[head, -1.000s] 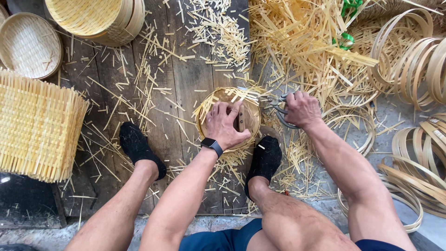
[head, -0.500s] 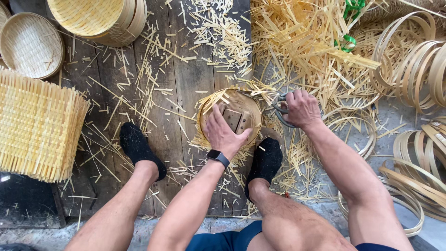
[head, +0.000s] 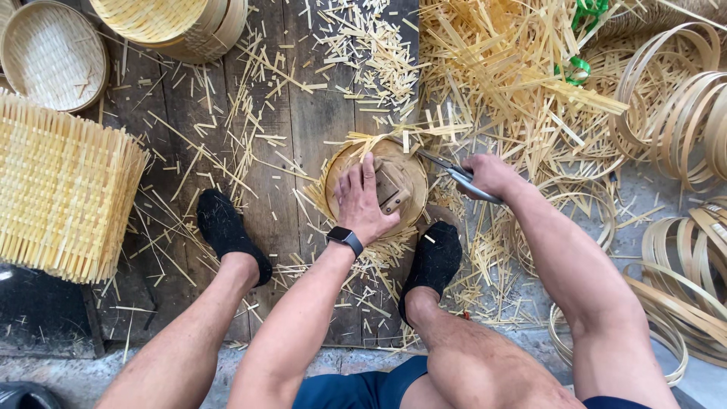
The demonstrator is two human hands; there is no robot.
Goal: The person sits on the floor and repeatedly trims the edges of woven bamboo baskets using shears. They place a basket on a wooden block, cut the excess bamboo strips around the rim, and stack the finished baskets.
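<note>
Both hands busy: left hand (head: 362, 203) pressing flat on block (head: 392, 186) inside basket (head: 413, 208), right hand (head: 491, 176) clenched on probably shears (head: 448, 170).

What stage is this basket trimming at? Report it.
Done: finished baskets sit stacked top left. In hand: the left hand presses a wood block on the round basket while the right hand holds shears at its rim. Left: strips jut past the far edge.
</note>
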